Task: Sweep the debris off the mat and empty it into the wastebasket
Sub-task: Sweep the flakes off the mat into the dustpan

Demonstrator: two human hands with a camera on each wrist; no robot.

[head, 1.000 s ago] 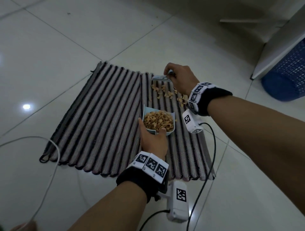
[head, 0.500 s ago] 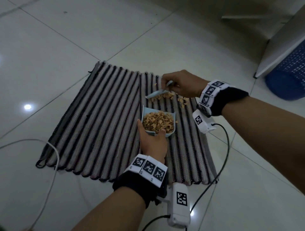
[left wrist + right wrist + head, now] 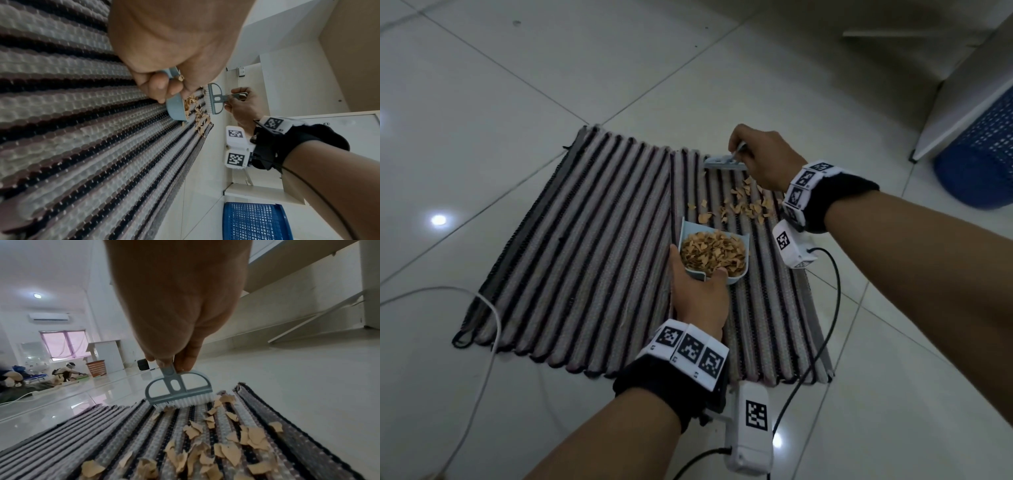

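Your left hand grips a dustpan already heaped with debris, while your right hand pinches the brush behind the chips still scattered on the mat; the wastebasket waits well apart.

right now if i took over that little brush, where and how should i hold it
Probably pinch the thin flat handle of the brush from above, as the right hand does. It stands up from the arched back, keeping the grip off the white bristles touching the mat.
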